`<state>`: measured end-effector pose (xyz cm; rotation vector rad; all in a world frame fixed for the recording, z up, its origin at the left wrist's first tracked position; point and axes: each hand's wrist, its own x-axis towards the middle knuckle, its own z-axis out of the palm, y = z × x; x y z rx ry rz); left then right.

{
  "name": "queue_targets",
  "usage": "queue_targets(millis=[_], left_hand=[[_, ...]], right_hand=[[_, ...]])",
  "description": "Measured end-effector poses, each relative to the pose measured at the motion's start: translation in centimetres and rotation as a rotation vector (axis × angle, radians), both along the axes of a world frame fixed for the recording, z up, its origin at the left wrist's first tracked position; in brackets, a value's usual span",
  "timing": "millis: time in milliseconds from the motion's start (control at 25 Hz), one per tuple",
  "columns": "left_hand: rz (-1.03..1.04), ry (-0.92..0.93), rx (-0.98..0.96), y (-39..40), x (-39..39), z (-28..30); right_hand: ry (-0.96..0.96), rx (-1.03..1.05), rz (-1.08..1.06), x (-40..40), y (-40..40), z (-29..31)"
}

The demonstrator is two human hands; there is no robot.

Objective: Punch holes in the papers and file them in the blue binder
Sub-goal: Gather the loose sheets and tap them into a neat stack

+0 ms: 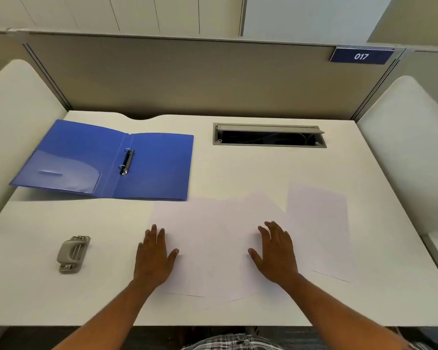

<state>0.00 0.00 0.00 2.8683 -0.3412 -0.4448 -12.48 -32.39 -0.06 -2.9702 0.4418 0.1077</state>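
Note:
Several white papers (213, 236) lie spread and overlapping on the white desk, one sheet (319, 228) off to the right. My left hand (154, 256) lies flat with straight fingers on the left edge of the spread. My right hand (276, 253) rests flat on the papers' right part. The blue binder (152, 165) lies open at the back left, its metal two-ring clip (126, 161) shut at the spine, with nothing on its rings. A grey hole punch (72, 254) sits at the front left, apart from my left hand.
A grey cable hatch (268, 135) is open in the desk at the back right. White side panels (18, 117) and a grey partition (213, 77) enclose the desk (263, 168). The desk's front edge (61, 324) runs just below my forearms.

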Motion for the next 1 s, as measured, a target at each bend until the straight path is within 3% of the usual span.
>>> queue_targets(millis=[280,800,1000], left_hand=[[0.003,0.001,0.049,0.6,-3.3,-1.4],[0.047,-0.044,-0.060,-0.8,-5.4,-1.2],[0.136,-0.001,0.011,-1.0,-6.3,-1.9]], right_hand=[[0.051,0.023,-0.089,-4.7,0.2,-2.9],[0.126,-0.015,-0.315,-4.6,0.5,-2.0],[-0.054,0.070,-0.196,-3.5,2.2,-0.4]])
